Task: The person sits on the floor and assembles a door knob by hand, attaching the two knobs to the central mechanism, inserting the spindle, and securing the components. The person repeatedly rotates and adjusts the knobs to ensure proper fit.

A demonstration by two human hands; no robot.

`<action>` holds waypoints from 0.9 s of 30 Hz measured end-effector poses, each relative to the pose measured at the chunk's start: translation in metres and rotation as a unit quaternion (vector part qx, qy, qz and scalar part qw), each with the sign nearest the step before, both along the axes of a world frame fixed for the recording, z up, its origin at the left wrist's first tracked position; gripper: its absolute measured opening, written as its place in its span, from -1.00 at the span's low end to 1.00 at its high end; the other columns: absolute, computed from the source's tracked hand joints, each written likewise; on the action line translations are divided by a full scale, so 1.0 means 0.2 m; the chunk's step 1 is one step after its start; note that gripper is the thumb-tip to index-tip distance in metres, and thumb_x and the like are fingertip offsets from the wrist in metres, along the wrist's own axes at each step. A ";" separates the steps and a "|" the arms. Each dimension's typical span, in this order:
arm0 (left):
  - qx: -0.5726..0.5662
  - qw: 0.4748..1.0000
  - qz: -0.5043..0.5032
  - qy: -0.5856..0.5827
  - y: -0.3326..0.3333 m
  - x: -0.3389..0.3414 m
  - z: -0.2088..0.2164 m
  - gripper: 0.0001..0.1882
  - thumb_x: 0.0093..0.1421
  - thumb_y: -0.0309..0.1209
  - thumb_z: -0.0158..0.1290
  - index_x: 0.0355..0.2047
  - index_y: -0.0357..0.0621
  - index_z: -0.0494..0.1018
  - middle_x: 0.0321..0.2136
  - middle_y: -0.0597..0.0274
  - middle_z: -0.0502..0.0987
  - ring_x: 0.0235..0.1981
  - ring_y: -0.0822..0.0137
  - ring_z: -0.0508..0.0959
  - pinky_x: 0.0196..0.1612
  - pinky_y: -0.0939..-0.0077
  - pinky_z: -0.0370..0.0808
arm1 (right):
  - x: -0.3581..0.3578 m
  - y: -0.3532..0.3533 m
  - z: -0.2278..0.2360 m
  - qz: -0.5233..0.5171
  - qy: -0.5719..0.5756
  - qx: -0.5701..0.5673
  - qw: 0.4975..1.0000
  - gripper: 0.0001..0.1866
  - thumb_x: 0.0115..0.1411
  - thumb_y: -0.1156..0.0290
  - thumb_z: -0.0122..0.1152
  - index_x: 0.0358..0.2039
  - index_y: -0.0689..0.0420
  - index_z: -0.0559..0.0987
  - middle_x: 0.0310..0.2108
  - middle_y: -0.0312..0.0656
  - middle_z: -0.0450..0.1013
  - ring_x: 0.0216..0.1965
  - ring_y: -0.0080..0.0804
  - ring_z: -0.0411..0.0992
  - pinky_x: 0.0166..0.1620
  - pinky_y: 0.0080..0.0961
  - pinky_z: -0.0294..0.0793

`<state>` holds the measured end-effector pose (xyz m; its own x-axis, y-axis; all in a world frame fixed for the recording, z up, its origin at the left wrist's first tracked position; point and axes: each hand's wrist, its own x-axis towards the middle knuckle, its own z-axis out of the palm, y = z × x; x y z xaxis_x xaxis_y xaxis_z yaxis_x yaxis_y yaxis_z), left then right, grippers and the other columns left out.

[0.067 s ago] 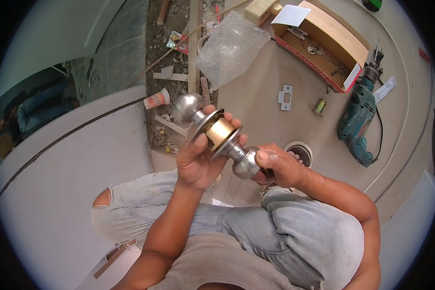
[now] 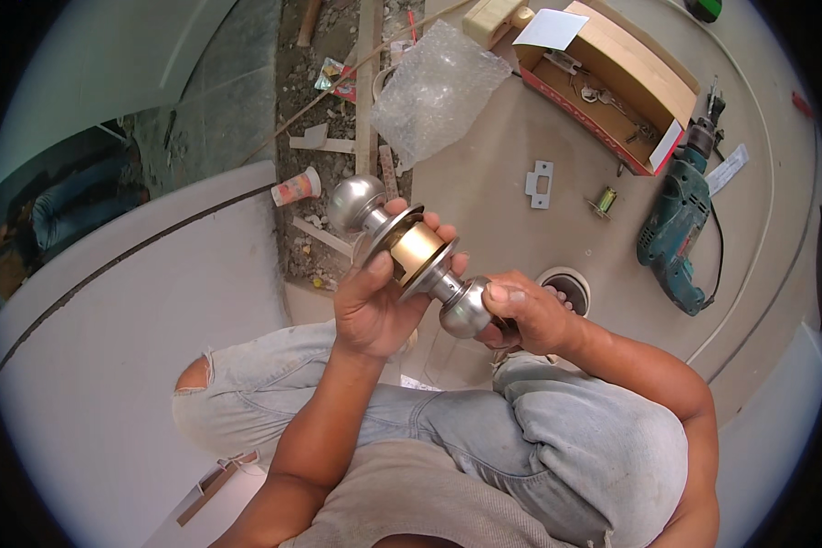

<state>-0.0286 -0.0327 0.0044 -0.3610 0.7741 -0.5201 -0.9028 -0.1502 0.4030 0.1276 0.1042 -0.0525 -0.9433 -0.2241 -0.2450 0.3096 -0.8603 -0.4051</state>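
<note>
A door knob set [image 2: 417, 248] with two silver knobs and a brass-coloured middle is held slantwise above my lap. My left hand [image 2: 379, 306] is wrapped round its middle, thumb on the near side and fingertips showing beyond the round plates. The fingers of my right hand [image 2: 528, 315] close round the lower right knob, thumb on top. At the upper left end the other knob [image 2: 356, 205] sticks out free. On the floor beyond lie a metal strike plate [image 2: 540, 185] and a small latch piece [image 2: 605, 201].
An open cardboard box [image 2: 603, 91] holds keys and metal parts. Beside it lies a green power drill [image 2: 676, 228] with its cord. Bubble wrap [image 2: 438, 91], wood strips and a paper cup [image 2: 297, 187] lie by the rubble. A roll of tape [image 2: 580, 279] sits near my right hand.
</note>
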 end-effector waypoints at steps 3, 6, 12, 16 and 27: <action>-0.014 1.000 0.001 0.005 0.00 0.00 0.01 -0.44 0.32 -0.39 0.08 0.30 -0.03 0.20 0.18 0.02 0.37 0.32 0.01 0.30 0.37 -0.10 0.29 | -0.01 0.00 0.00 0.003 0.000 -0.003 1.000 -0.49 0.37 -0.08 -0.04 -0.33 0.17 0.52 -0.65 -0.45 0.20 -0.65 -0.71 0.10 -0.59 -0.63 0.00; -0.021 1.000 0.005 0.005 0.00 0.00 0.00 -0.44 0.31 -0.39 0.08 0.30 -0.02 0.20 0.17 0.03 0.37 0.32 0.00 0.31 0.36 -0.10 0.31 | -0.01 0.01 0.01 0.008 -0.005 -0.009 1.000 -0.49 0.35 -0.09 -0.04 -0.32 0.17 0.52 -0.63 -0.44 0.23 -0.64 -0.71 0.11 -0.59 -0.65 -0.01; -0.049 0.999 0.006 0.012 0.02 -0.02 0.00 -0.44 0.31 -0.37 0.09 0.30 0.01 0.22 0.16 0.05 0.38 0.29 0.01 0.35 0.34 -0.10 0.35 | -0.03 0.03 0.00 0.009 -0.005 0.051 0.999 -0.43 0.32 -0.17 -0.04 -0.28 0.18 0.55 -0.59 -0.40 0.27 -0.59 -0.67 0.18 -0.53 -0.64 0.09; -0.051 0.999 0.009 0.015 0.01 -0.02 0.00 -0.45 0.32 -0.37 0.08 0.29 0.00 0.22 0.16 0.05 0.39 0.29 0.01 0.36 0.34 -0.10 0.36 | -0.04 0.03 0.01 0.015 -0.008 0.094 0.995 -0.39 0.30 -0.20 -0.05 -0.28 0.18 0.56 -0.59 -0.39 0.29 -0.56 -0.65 0.21 -0.48 -0.62 0.15; -0.139 0.985 -0.066 0.078 0.02 -0.04 0.00 -0.48 0.30 -0.45 0.10 0.25 -0.15 0.26 0.06 0.06 0.47 0.10 0.10 0.54 0.16 0.08 0.52 | -0.03 -0.01 -0.07 -0.033 0.070 0.274 0.959 -0.53 0.22 0.04 0.28 -0.17 0.26 0.58 -0.50 -0.27 0.44 -0.48 -0.52 0.35 -0.39 -0.48 0.34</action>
<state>-0.0359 -0.0279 0.0049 -0.3581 0.6558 -0.6646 -0.8313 0.1001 0.5467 0.1219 0.1016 -0.0670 -0.9833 -0.0360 -0.1782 0.1705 -0.5224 -0.8355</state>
